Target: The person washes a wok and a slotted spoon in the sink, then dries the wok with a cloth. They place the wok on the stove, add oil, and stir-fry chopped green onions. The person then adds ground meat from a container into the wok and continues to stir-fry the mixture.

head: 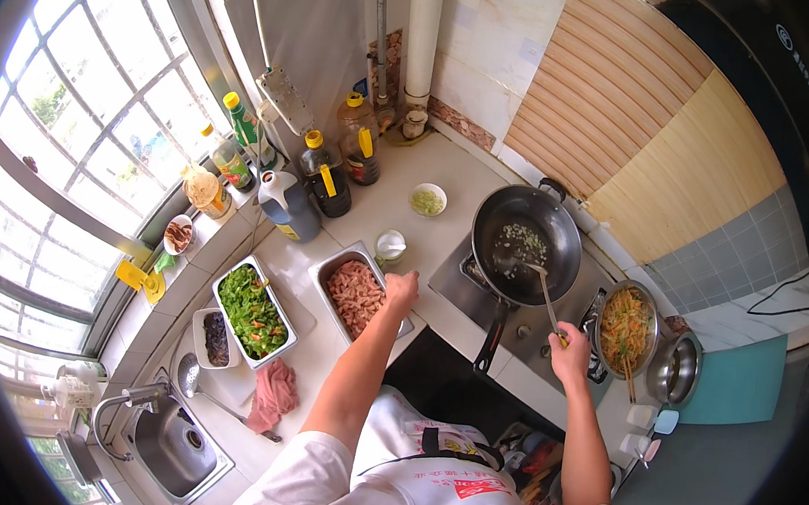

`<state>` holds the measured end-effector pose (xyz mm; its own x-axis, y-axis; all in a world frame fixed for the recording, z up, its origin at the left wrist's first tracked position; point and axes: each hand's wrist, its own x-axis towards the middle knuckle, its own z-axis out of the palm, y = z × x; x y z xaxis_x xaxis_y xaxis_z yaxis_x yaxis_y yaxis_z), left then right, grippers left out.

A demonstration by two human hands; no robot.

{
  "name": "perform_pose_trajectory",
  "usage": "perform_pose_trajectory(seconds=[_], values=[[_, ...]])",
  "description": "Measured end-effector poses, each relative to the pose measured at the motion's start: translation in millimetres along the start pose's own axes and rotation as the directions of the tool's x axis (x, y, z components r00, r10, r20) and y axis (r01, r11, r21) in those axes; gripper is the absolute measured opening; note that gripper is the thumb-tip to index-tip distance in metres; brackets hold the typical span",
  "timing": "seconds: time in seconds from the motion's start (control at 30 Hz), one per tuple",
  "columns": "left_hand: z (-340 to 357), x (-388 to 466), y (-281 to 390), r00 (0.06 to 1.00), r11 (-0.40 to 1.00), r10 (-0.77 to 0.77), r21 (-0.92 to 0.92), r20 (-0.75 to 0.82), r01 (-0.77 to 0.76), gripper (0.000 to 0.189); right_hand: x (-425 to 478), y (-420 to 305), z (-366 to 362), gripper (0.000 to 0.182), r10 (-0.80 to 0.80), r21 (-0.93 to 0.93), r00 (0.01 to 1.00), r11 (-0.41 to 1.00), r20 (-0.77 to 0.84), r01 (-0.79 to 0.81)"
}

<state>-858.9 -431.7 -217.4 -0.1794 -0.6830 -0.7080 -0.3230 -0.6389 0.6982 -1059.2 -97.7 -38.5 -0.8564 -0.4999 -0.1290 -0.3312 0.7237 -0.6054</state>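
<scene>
My right hand [569,354] grips the handle of a metal spatula [546,296]. Its blade rests inside a dark wok [565,221] on the gas stove, among chopped pale bits [525,240], perhaps garlic, in oil. My left hand [402,290] is curled at the right rim of a rectangular steel pan [326,282] full of raw meat strips [355,292]. Its fingertips are hidden, so a grip on the rim cannot be confirmed. Just beyond that hand stands a small container of white powder [390,243] with a white spoon in it.
Sliced green peppers [251,312] fill another pan, left of the meat. Sauce bottles [326,178] line the back. A small bowl [427,200] sits left of the wok, whose handle [489,337] juts over the counter edge. Right stands a bowl of shredded vegetables [625,328] with chopsticks.
</scene>
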Motion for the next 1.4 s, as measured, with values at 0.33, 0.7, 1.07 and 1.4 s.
perform_pose_trajectory(seconds=[0.33, 0.7, 1.07, 1.4], values=[[-2.1, 77.4, 0.3, 0.988, 0.914, -0.064, -0.406, -0.139, 0.002, 0.007, -33.9, -48.8, -23.0, 0.034, 0.070, -0.050, 0.996, 0.997, 0.060, -0.067], [12.2, -5.4, 27.1, 0.940, 0.972, 0.216, -0.152, 0.265, -0.181, 0.034, -3.6, -79.2, 7.6, 0.028, 0.041, -0.268, 0.999, 0.963, -0.006, -0.041], [86.3, -213.5, -24.3, 0.750, 0.982, -0.149, 0.004, 0.644, 0.191, 0.037, 56.7, -47.3, 55.1, 0.031, -0.185, -0.226, 0.982, 0.958, -0.030, 0.174], [69.9, -196.2, -15.5, 0.794, 0.997, -0.077, 0.037, 0.603, 0.069, 0.034, -26.2, 49.5, 83.5, 0.019, 0.140, 0.556, 0.967, 0.797, 0.211, -0.237]])
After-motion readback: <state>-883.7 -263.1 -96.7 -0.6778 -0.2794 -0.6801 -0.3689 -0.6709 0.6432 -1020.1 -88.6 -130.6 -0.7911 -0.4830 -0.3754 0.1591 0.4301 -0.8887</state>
